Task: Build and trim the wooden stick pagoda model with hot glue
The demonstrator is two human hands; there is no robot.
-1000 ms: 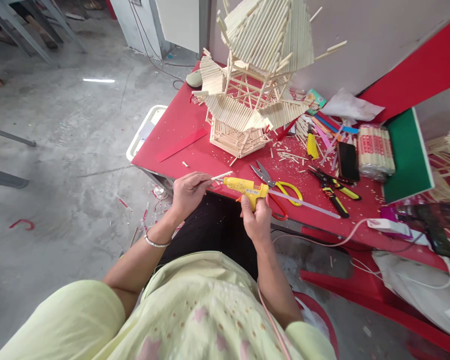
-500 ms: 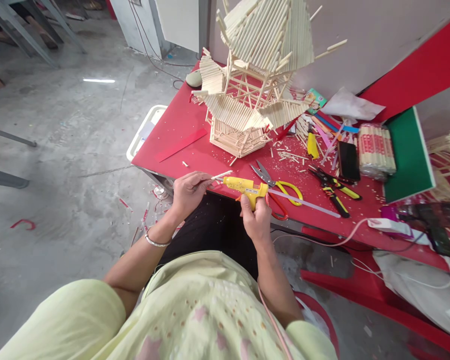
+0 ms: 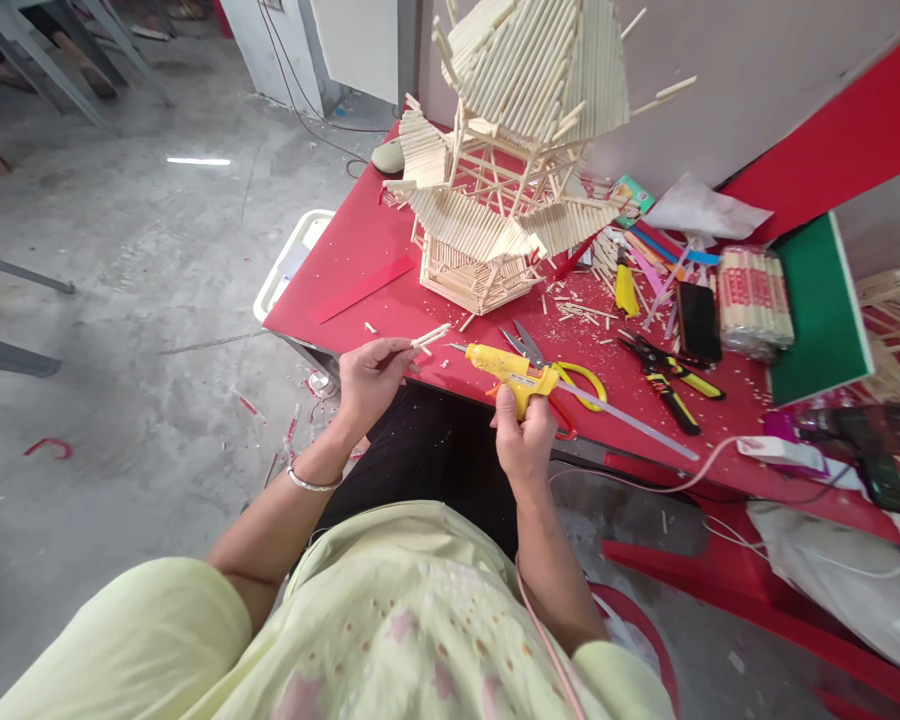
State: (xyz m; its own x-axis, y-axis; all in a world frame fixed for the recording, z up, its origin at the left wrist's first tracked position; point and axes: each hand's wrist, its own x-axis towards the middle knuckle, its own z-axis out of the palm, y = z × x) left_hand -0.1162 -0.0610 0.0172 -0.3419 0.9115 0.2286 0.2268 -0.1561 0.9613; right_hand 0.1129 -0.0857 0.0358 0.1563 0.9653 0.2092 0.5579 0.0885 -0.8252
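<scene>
My left hand point(image 3: 375, 378) pinches a few short wooden sticks point(image 3: 432, 338) above the near edge of the red table. In my right hand point(image 3: 523, 435) is a yellow hot glue gun point(image 3: 511, 374), my fingers wrapped round its handle. Its nozzle points left, a short gap away from the sticks. A long translucent glue stick point(image 3: 630, 418) juts out of the gun's rear. Beyond both hands stands a tiered pagoda model point(image 3: 487, 200) built of wooden sticks. Scissors point(image 3: 581, 385) with yellow and red handles lie partly hidden behind the glue gun.
Pliers point(image 3: 667, 380), a yellow cutter point(image 3: 625, 290), a phone point(image 3: 697, 320) and bundled sticks point(image 3: 754, 295) lie on the red table point(image 3: 307, 300) to the right. Stick scraps are scattered about. A power strip point(image 3: 784, 455) with cords sits at the right edge.
The glue gun has moved right, and its nozzle has come away from the sticks. My left hand has shifted slightly left and turned the sticks so they show more clearly.
</scene>
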